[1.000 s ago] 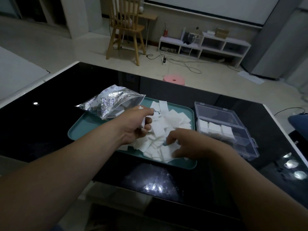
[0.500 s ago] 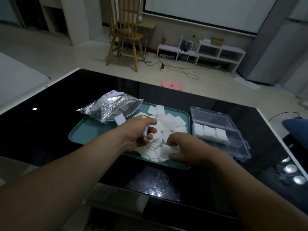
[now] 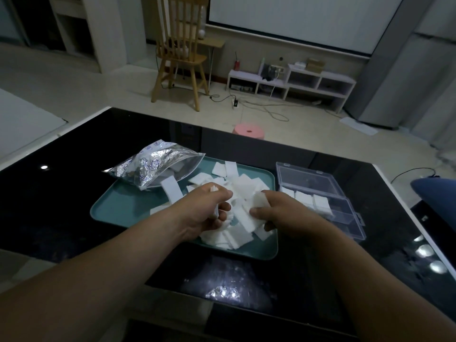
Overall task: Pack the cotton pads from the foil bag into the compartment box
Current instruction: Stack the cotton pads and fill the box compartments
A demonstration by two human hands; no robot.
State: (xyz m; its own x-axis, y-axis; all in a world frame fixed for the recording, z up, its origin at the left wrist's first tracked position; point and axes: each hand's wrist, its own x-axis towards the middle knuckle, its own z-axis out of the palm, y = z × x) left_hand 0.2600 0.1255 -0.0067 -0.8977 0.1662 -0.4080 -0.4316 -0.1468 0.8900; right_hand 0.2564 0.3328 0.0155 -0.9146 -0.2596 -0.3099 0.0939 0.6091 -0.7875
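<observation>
The right hand (image 3: pixel 278 213) has lifted off the cotton pads (image 3: pixel 244 183) heaped on the tray (image 3: pixel 123 208), its grip now closed round a wad; the left hand (image 3: pixel 207 213) still clutches pads. Foil bag (image 3: pixel 153 166) and compartment box (image 3: pixel 350 218) sit unmoved, the box on the worktop beside the tray

A teal tray (image 3: pixel 123 206) sits on a glossy black table (image 3: pixel 61 198). Beyond its far edge, on the pale floor (image 3: pixel 74 77) — a pink stool (image 3: pixel 248 131), a wooden chair (image 3: pixel 181 60), and a low white shelf unit (image 3: pixel 291 82) under a projection screen (image 3: pixel 296 18), cables (image 3: pixel 266 109) trailing before it.
</observation>
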